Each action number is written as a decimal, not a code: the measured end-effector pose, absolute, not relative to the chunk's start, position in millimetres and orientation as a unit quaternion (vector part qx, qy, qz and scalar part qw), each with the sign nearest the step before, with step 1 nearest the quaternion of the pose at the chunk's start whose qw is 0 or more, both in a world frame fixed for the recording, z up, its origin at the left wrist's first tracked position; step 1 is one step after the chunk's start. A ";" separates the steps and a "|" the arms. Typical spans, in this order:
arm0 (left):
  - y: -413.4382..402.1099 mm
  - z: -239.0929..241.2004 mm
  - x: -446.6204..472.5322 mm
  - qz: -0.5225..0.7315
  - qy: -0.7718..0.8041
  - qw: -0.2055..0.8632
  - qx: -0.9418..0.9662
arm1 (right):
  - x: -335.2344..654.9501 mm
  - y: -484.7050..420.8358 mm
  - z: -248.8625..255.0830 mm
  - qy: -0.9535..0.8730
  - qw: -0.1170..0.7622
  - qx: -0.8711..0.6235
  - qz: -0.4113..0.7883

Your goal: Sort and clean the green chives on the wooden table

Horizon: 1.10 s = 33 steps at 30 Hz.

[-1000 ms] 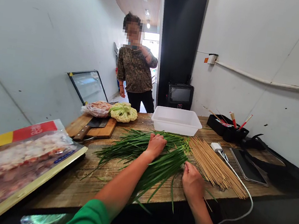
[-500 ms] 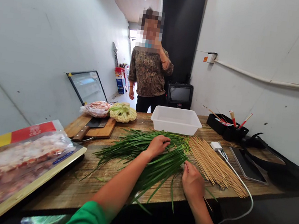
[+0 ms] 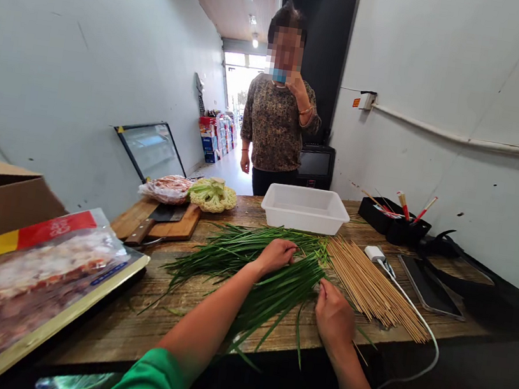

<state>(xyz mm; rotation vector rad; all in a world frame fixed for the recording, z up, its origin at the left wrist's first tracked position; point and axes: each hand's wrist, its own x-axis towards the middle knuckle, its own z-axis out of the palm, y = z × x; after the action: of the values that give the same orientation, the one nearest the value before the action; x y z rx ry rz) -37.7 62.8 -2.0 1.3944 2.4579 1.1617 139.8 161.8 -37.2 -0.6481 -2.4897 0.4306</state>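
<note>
A spread of long green chives (image 3: 250, 264) lies across the wooden table (image 3: 149, 321). My left hand (image 3: 276, 255) rests on the pile with its fingers curled into the leaves. My right hand (image 3: 333, 317) is closed at the right end of the chives, and a thin wooden skewer pokes out below it toward me. A heap of bamboo skewers (image 3: 372, 284) lies just right of the chives. An empty white plastic tub (image 3: 304, 208) stands behind them.
A cutting board (image 3: 173, 224) with a cleaver, a cauliflower (image 3: 212, 194) and bagged meat (image 3: 166, 188) sits at the back left. A large food package (image 3: 16, 276) and cardboard box are at the left. Phone (image 3: 427, 286), charger cable and chopstick holder (image 3: 395, 225) lie right. A person (image 3: 276, 126) stands beyond the table.
The person beyond the table has walked from the left to behind the white tub. My left hand's fingers shifted slightly on the chives. A cardboard box has come into view at left.
</note>
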 end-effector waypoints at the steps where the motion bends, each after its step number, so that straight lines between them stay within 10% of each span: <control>1: 62.8 -1.8 -37.4 0.378 0.803 0.054 0.457 | 139.7 161.9 -37.5 -0.921 0.263 -0.240 0.159; 33: 46.1 16.9 -46.8 0.274 0.797 0.057 0.536 | 139.1 163.1 -39.6 -0.921 0.271 -0.231 0.157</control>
<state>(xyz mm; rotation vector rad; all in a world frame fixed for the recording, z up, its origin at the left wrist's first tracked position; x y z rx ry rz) -46.8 46.1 16.9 1.6249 2.4164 0.8321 139.1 163.1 -39.6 -0.6234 -2.4809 0.4223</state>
